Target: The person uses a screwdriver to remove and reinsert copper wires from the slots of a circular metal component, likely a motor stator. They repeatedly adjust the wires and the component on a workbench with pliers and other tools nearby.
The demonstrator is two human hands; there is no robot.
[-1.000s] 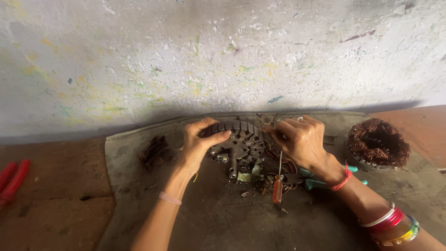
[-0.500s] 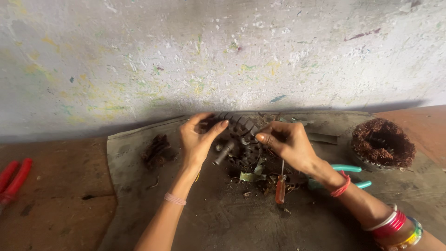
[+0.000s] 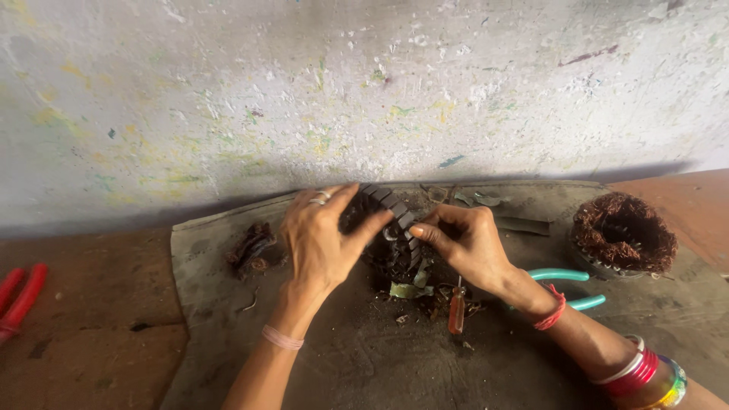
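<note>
A: What's the setting?

B: A stained, paint-flecked wall [image 3: 364,91] stands at the back. In front of it a grey mat [image 3: 364,364] lies over a reddish-brown floor [image 3: 91,334].

A: And the hands?

B: Both grip a dark, ribbed metal motor stator [image 3: 391,220], held tilted on edge just above the middle of the mat, close to the wall. The left hand [image 3: 323,239] is clamped on its left side, thumb stretched across the ribbed rim. The right hand [image 3: 467,243] is closed on its right side, fingertips pinching the rim.

A: What lies below them?

B: Scraps and dark debris [image 3: 410,292], and a small screwdriver with an orange handle [image 3: 456,311], just under the right hand.

A: Anything else near?

B: Teal handles of a tool [image 3: 566,277] stick out from behind the right wrist. Farther right sits a round nest of copper winding wire [image 3: 623,231]. Left of the left hand is a small clump of dark wire [image 3: 250,247]. At the far left edge, red plier handles [image 3: 19,300] rest on the floor.
</note>
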